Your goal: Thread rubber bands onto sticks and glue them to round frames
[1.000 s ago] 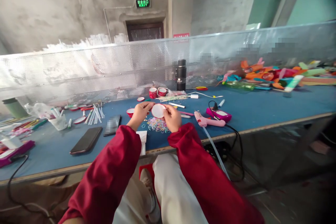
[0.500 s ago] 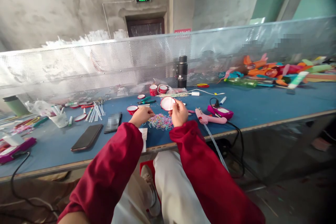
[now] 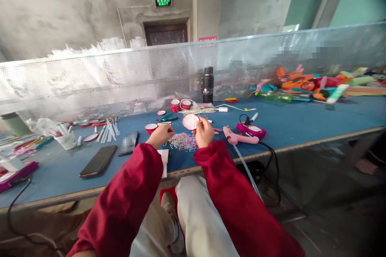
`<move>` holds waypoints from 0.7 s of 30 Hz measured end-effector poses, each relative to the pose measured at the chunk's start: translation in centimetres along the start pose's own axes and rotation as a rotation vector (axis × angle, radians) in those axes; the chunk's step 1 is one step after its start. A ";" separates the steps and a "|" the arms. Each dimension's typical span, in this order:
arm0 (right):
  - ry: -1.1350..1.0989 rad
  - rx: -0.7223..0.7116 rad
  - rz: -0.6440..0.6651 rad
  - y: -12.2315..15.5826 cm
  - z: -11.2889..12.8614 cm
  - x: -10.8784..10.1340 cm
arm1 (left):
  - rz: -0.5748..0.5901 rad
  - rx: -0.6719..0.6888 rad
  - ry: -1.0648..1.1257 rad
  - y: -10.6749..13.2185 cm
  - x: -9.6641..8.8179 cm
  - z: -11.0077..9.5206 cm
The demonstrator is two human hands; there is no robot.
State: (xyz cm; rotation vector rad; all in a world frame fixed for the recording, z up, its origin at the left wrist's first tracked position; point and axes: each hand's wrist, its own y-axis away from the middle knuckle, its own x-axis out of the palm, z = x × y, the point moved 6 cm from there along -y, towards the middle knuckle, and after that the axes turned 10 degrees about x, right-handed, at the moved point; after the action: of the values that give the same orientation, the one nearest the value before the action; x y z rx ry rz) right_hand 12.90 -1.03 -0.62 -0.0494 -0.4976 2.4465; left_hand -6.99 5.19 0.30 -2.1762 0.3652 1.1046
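Observation:
My right hand (image 3: 204,131) is closed on a round white disc with a red rim (image 3: 189,121), held up above the blue table (image 3: 289,122). My left hand (image 3: 161,134) hovers beside it with fingers pinched together over a heap of small coloured rubber bands (image 3: 182,142); what it pinches is too small to make out. Both arms wear red sleeves.
A pink glue gun (image 3: 239,138) with a clear stick lies right of my hands, beside a pink box (image 3: 251,130). Red cups (image 3: 180,105), a black flask (image 3: 208,84), two phones (image 3: 98,160), white sticks (image 3: 108,129) and colourful toys (image 3: 307,82) sit around. A perforated metal screen (image 3: 120,76) backs the table.
My left hand let go of the disc and dropped toward the rubber bands. My right hand carried the disc up and slightly right.

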 end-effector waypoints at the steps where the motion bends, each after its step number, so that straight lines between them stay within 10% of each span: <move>1: 0.001 0.004 0.004 0.0 -0.1 0.0 | -0.031 -0.006 0.058 0.0 -0.2 -0.2; 9: 0.024 0.025 0.044 0.0 -0.2 0.2 | -0.211 -0.178 0.714 0.3 -1.1 -1.2; 21: -0.025 0.068 0.086 -0.2 -0.5 0.5 | -0.231 -0.244 0.894 0.2 -1.1 -1.3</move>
State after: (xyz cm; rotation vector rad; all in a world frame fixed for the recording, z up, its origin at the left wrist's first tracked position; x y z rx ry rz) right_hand 12.66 -0.42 -1.02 -0.0117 -0.4314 2.5488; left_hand -7.02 4.09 1.65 -2.7515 0.3501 -0.0091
